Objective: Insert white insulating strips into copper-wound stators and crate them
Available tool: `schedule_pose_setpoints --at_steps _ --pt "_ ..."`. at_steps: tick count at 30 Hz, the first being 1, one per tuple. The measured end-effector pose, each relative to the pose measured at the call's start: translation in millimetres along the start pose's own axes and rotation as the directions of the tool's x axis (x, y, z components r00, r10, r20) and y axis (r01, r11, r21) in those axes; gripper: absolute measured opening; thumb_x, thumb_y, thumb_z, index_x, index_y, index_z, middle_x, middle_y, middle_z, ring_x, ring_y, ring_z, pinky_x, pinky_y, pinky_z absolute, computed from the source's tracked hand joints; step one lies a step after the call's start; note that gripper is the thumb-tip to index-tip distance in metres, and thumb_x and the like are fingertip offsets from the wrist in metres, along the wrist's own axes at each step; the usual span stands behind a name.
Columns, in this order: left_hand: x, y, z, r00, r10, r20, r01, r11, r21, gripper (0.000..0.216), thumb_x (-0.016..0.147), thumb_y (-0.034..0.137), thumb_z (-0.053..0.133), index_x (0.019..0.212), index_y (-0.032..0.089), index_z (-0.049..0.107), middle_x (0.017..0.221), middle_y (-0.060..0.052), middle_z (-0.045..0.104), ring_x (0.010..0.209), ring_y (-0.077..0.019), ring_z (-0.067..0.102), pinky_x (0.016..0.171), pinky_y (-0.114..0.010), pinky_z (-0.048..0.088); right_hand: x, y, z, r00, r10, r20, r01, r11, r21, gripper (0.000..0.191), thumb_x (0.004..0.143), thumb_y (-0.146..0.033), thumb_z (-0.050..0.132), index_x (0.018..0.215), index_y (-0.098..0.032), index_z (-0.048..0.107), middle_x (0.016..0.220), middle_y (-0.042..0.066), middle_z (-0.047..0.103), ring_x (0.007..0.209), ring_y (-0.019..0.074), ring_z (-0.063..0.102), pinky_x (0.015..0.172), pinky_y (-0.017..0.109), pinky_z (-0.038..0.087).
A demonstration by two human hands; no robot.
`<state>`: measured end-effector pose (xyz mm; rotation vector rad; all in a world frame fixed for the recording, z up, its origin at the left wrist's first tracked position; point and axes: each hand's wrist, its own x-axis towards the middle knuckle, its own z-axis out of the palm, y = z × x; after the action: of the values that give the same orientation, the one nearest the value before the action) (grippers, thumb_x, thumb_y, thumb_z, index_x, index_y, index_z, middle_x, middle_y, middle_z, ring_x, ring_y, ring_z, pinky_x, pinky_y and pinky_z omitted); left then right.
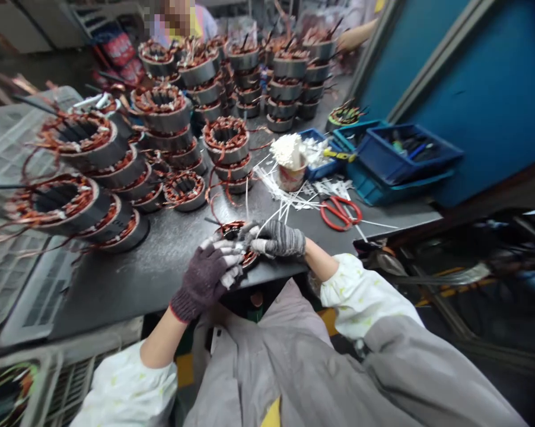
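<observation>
A motor stator (234, 230) with copper windings lies at the near edge of the dark worktable (161, 267). My left hand (207, 274), in a dark knit glove with pale fingertips, is wrapped over its near side. My right hand (279, 238), in a grey striped glove, pinches at the stator's top right, where thin white ties (276, 214) stick out. Most of the stator is hidden under both hands.
Stacks of wound stators (161, 115) crowd the table's left and back. A cup of white ties (290, 160), red scissors (341, 212) and blue bins (401, 157) sit to the right. Another person (178, 18) sits at the far end. A grey crate (9, 273) stands at left.
</observation>
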<state>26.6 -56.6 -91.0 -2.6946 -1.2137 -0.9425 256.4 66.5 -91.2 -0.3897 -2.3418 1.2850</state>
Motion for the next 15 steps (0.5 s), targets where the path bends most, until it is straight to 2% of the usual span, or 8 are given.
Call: schedule_pose_setpoints --at_steps 2,3,4,6,8,9,12,15 --pt "0 1 6 0.999 0.014 -0.035 -0.012 0.999 0.046 0.022 0.097 0.022 0.052 0.115 0.022 0.064 0.11 -0.005 0.073 0.113 -0.0233 0.063 0.105 -0.045 0.043 -6 6 -18 0.989 0.046 -0.141 -0.037 0.997 0.066 0.024 0.087 -0.039 0.062 0.097 -0.02 0.073 0.102 0.005 0.073 0.098 0.0197 0.068 0.09 0.034 0.055" --pt "0 5 9 0.998 0.006 -0.058 -0.002 0.997 0.08 0.022 0.097 0.022 0.052 0.115 0.022 0.064 0.111 -0.006 0.073 0.112 -0.0243 0.063 0.102 -0.045 0.044 -9 10 -29 0.954 0.088 -0.288 -0.071 0.995 0.071 0.026 0.086 -0.041 0.064 0.098 -0.02 0.073 0.099 0.004 0.073 0.095 0.0197 0.068 0.089 0.034 0.056" --pt "0 11 13 0.996 -0.012 -0.085 0.023 0.992 0.121 0.022 0.097 0.022 0.051 0.116 0.021 0.064 0.111 -0.007 0.073 0.111 -0.0252 0.063 0.1 -0.045 0.044 -10 16 -41 0.877 0.13 -0.462 -0.116 0.991 0.061 0.026 0.086 -0.041 0.063 0.098 -0.02 0.073 0.095 0.004 0.073 0.092 0.0199 0.068 0.088 0.036 0.057" --pt "-1 27 21 0.986 -0.07 -0.151 0.101 0.972 0.214 0.021 0.097 0.021 0.053 0.115 0.019 0.064 0.11 -0.008 0.073 0.11 -0.0265 0.063 0.1 -0.046 0.043 -8 27 -67 0.662 0.17 -0.73 -0.212 0.977 0.036 0.023 0.088 -0.038 0.061 0.097 -0.019 0.071 0.092 0.006 0.073 0.087 0.0209 0.068 0.088 0.039 0.057" --pt "-1 41 27 0.973 -0.11 -0.205 0.168 0.942 0.289 0.019 0.096 0.02 0.056 0.114 0.018 0.064 0.109 -0.008 0.074 0.109 -0.0266 0.063 0.103 -0.047 0.042 2 37 -89 0.506 0.161 -0.848 -0.316 0.949 -0.008 0.018 0.089 -0.034 0.063 0.094 -0.019 0.071 0.094 0.007 0.074 0.09 0.0223 0.067 0.094 0.043 0.055" --pt "-1 46 30 0.969 -0.12 -0.216 0.185 0.932 0.311 0.019 0.096 0.019 0.057 0.114 0.018 0.063 0.11 -0.008 0.074 0.111 -0.0267 0.063 0.105 -0.048 0.042 7 41 -98 0.473 0.151 -0.868 -0.359 0.933 -0.033 0.017 0.089 -0.033 0.066 0.095 -0.019 0.071 0.098 0.007 0.074 0.094 0.0229 0.067 0.097 0.043 0.054" --pt "-4 52 31 0.972 -0.132 -0.192 0.19 0.926 0.326 0.025 0.097 0.017 0.052 0.121 0.016 0.062 0.12 -0.011 0.072 0.12 -0.0284 0.061 0.109 -0.05 0.04 17 42 -112 0.489 0.14 -0.861 -0.421 0.902 -0.092 0.023 0.092 -0.036 0.069 0.106 -0.018 0.07 0.113 0.007 0.071 0.104 0.0226 0.066 0.099 0.044 0.054" --pt "-6 52 30 0.978 -0.136 -0.161 0.18 0.937 0.301 0.033 0.099 0.016 0.044 0.127 0.013 0.06 0.126 -0.013 0.069 0.127 -0.0295 0.058 0.112 -0.053 0.038 13 35 -120 0.501 0.145 -0.853 -0.402 0.912 -0.081 0.033 0.098 -0.041 0.063 0.121 -0.017 0.064 0.124 0.009 0.065 0.107 0.0221 0.065 0.093 0.043 0.057"
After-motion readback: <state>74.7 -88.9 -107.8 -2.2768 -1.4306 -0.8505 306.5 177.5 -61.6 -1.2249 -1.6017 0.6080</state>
